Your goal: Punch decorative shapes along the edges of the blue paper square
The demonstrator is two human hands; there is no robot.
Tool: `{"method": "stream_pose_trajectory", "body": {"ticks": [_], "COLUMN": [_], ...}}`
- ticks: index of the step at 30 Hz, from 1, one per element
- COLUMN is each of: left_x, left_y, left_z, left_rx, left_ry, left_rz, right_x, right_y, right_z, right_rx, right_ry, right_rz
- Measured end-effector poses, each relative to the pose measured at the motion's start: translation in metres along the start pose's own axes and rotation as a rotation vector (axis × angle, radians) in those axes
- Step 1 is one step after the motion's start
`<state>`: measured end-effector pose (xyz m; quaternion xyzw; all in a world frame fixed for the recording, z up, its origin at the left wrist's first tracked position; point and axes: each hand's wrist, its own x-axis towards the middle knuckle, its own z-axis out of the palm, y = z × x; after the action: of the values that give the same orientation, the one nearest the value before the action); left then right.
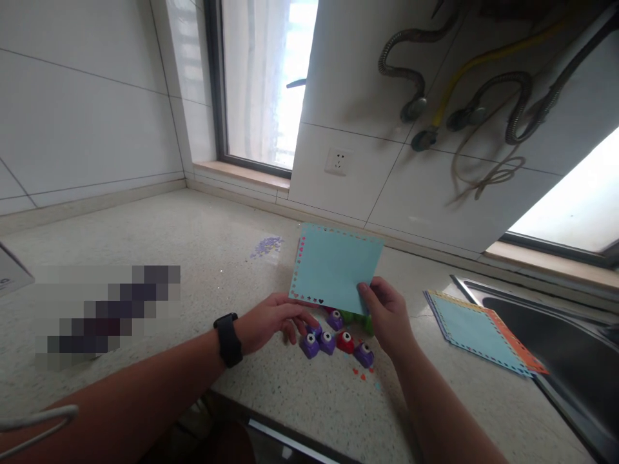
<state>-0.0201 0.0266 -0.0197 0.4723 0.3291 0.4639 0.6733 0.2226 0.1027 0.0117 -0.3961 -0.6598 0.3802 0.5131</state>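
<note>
My right hand [387, 316] pinches the lower right corner of a light blue paper sheet [333, 267] with small shapes punched along its edges, holding it tilted up above the counter. My left hand [275, 320], with a black watch on the wrist, rests on the counter with fingers curled, its fingertips touching the small craft punches [333, 338]. These are several purple ones, a red one and a green one, clustered under the sheet.
A stack of blue and orange punched sheets [478, 332] lies at the right beside a steel sink [556, 341]. Purple paper confetti [265, 246] is scattered farther back on the speckled counter [193, 238]. Hoses hang on the tiled wall; the counter's front edge is near me.
</note>
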Motion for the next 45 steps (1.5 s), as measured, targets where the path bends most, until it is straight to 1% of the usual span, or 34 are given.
{"method": "stream_pose_trajectory", "body": {"ticks": [3,7,10,15,23,28,31,34,40,45], "left_x": [-0.001,-0.003,-0.003,-0.003,-0.004,-0.005,-0.005,-0.004,-0.001,0.001], "left_y": [0.000,0.000,0.000,-0.001,0.002,0.002,0.000,-0.001,-0.001,-0.002], "left_z": [0.001,0.000,0.000,0.001,0.005,0.004,0.002,0.001,0.003,0.003], "left_rx": [0.068,0.146,0.144,0.046,-0.008,-0.037,-0.046,-0.057,-0.109,-0.101], "left_ry": [0.000,-0.039,-0.048,0.012,0.077,0.105,0.117,0.152,0.256,0.251], "left_rz": [0.015,0.018,0.029,0.038,0.031,0.062,0.082,0.122,0.202,0.200], "right_x": [-0.003,-0.004,-0.002,0.002,0.005,0.007,0.007,0.008,0.007,0.003], "right_y": [-0.002,-0.004,-0.004,-0.004,-0.005,-0.003,-0.002,0.000,0.001,-0.003], "right_z": [0.004,0.005,0.002,-0.004,-0.009,-0.013,-0.014,-0.015,-0.016,-0.012], "right_rx": [0.021,0.025,0.031,0.050,0.029,0.058,0.078,0.091,0.118,0.113], "right_ry": [-0.014,-0.024,-0.006,0.017,0.050,0.092,0.099,0.101,0.046,-0.068], "right_rz": [-0.002,-0.019,-0.021,-0.025,-0.056,-0.035,-0.033,-0.030,0.007,0.048]}}
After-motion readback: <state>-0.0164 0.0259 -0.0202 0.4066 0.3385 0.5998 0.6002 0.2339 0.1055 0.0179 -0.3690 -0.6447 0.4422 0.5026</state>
